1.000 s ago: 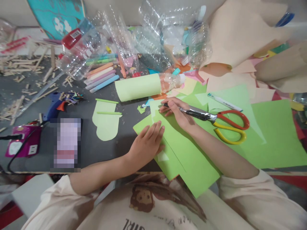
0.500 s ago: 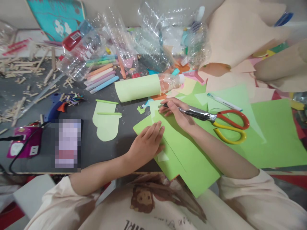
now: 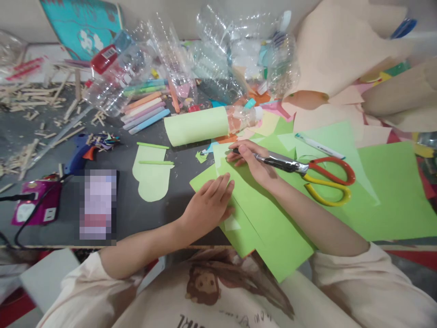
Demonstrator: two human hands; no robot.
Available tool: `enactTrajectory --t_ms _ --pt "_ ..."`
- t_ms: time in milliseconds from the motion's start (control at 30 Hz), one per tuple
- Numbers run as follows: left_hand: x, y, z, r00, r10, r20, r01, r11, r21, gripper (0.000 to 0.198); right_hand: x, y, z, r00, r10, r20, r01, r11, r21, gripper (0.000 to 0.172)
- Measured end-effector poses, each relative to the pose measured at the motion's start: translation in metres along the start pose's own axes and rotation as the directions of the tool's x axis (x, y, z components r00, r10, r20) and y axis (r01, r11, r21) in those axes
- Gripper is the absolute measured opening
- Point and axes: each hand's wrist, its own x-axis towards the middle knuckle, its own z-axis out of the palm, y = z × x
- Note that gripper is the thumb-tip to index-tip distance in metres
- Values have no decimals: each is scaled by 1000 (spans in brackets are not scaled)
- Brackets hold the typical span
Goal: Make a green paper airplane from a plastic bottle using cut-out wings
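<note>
Along the left of the table (image 3: 126,228), a magenta box (image 3: 38,205) with a black cord lies beneath a blue glue gun (image 3: 78,155), which rests on its side. Next comes a blurred-out phone-like device (image 3: 97,205), near enough, I would judge, to be looked at. Right of it, two pale green cut-outs (image 3: 153,187) lie overlapping, a thin green strip across each — probably set aside so they stay flat. Behind them, a pale-green-wrapped bottle (image 3: 196,126) lies on its side, cap to the right.

Towards the middle, the left hand (image 3: 208,205) lies palm down on the left side of the stacked green sheets (image 3: 269,218), seemingly to stop them sliding. Its fingers are stretched out, close together and slanted up to the right, gripping nothing; the forearm comes in low from the left.

Just beyond, the right hand (image 3: 256,164) rests on the sheets' upper part, thumb and fingers pinched round a dark pointed shaft (image 3: 236,151). It lines up with the blades of the scissors (image 3: 303,167) — pen or blade tip, I cannot tell. The wrist is low and the forearm slants down to the right, beneath the red and yellow handles. Farther right, a larger green sheet (image 3: 399,191) covers the table.
</note>
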Motion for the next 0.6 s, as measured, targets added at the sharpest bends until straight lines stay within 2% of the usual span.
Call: enactTrajectory --t_ms 133,233,333,433,600 --pt "0 -1 0 1000 10 5 -10 1000 6 50 -1 1 -1 998 -55 16 55 998 5 50" --pt "1 -1 -1 1000 18 6 -18 1000 15 49 -3 -1 -1 991 -117 64 119 992 -31 43" --pt "1 0 -2 1000 11 14 -12 1000 23 49 -5 -4 2 986 -88 142 110 982 -155 36" --pt "1 1 -2 1000 8 11 -8 1000 25 49 -6 -6 4 986 -65 154 106 955 -275 30" --pt "1 2 -2 1000 0 26 0 1000 7 49 -5 -5 6 984 -84 157 132 936 -326 27"
